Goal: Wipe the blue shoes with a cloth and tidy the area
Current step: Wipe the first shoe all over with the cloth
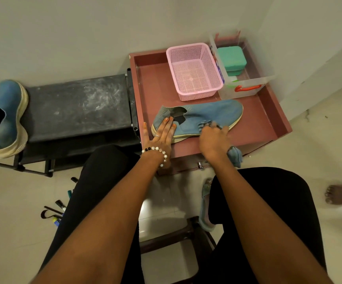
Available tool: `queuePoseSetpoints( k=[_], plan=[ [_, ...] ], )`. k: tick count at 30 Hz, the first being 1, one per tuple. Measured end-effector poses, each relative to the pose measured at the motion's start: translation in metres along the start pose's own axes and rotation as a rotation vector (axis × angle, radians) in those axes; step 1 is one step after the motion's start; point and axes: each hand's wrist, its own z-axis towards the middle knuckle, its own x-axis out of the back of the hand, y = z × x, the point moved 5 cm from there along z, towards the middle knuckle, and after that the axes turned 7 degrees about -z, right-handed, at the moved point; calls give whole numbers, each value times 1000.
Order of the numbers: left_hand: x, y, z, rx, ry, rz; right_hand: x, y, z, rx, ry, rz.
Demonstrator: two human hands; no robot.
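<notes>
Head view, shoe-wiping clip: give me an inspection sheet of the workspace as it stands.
Surface: maroon tray-top stand against the wall; dusty black shoe rack to its left.
Job's things: one blue shoe lies on its side on the stand; second blue shoe sits on the rack; cloth bunched in the right hand.
Clutter: empty pink basket, clear box holding a green case, markers on the floor.
Grips: left hand presses flat on the shoe's heel end; right hand grips the cloth against the shoe's side.
Cables: nothing seen.
Surroundings: tiled floor, plain walls, a bystander's bare foot at right.
</notes>
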Motion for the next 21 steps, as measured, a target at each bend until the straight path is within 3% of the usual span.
queuePoseSetpoints(
  k=[5, 8, 13, 16, 21],
  plan=[
    [3, 1, 1, -29, 72, -35, -4, -47, -10, 335, -19, 118],
    [0, 0, 2, -17, 59, -42, -6, -18, 6, 229, -121, 246],
    [3, 0, 1, -13, 3, 3, 3, 20, 8, -45, -16, 47],
    [4, 2, -2, -20, 24, 3, 7, -14, -12, 65, 10, 48],
    [6, 2, -2, -20, 63, -27, 3, -37, -14, 307, -112, 245]
  ],
)
